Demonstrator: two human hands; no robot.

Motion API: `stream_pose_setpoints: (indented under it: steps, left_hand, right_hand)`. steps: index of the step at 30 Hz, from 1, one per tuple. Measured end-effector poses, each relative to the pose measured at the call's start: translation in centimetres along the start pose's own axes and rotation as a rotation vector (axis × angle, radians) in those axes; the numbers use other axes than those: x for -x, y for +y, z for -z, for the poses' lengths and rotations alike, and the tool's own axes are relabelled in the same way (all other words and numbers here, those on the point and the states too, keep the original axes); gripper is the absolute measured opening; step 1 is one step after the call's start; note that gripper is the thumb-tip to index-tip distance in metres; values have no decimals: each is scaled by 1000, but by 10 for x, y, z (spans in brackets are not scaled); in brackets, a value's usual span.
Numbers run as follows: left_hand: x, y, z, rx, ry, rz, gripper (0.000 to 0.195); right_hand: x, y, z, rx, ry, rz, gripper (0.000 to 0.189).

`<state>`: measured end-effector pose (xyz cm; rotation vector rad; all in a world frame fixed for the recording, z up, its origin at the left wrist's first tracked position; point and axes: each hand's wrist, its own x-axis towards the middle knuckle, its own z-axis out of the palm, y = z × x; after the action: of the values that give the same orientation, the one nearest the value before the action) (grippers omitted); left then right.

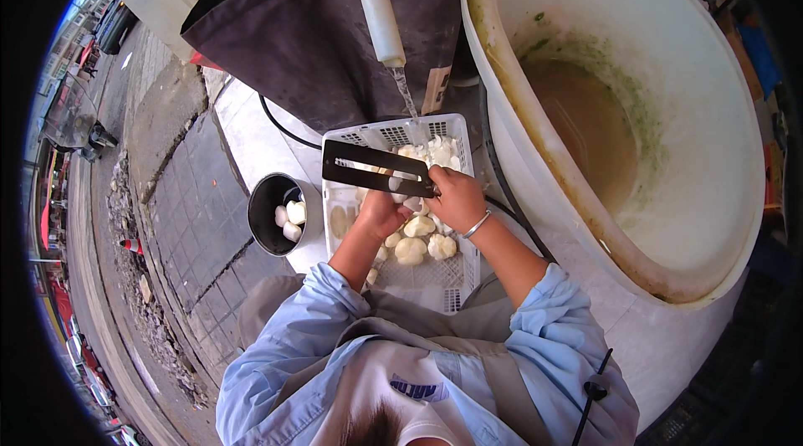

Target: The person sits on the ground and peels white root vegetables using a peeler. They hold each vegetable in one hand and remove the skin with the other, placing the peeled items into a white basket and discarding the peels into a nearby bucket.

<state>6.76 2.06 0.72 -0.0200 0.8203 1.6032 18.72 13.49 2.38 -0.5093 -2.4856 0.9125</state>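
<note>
My right hand (457,196), with a silver bangle at its wrist, grips the near right end of a black flat slotted tool (370,171), perhaps a knife or peeler. My left hand (381,214) is under the tool with fingers curled around a pale piece (398,185), partly hidden. Below both hands stands a white plastic basket (473,163) holding several pale, lumpy pieces of peeled vegetable (411,250) and white peelings or slices (443,150). Water (404,91) runs from a white pipe (379,13) into the basket's far side.
On the left, a black round container (254,220) holds several white chunks (296,212). A large white tub (539,157) with murky water stands at the right. Behind the basket is a dark fabric bag (326,38). A black hose (495,151) runs between basket and tub.
</note>
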Motion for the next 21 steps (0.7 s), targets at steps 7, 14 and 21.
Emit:
stream_pose_setpoints:
  steps: [7,14,21]
  left_hand:
    - [12,9,5,84,-174,126,40]
    - [8,7,-15,-216,221,-57,37]
    - [16,3,-7,-988,235,-344,37]
  right_hand:
    - [-3,33,4,-54,-148,-349,21]
    - [-6,5,11,-152,-31,-232,19]
    - [-6,16,12,-8,-320,-330,23]
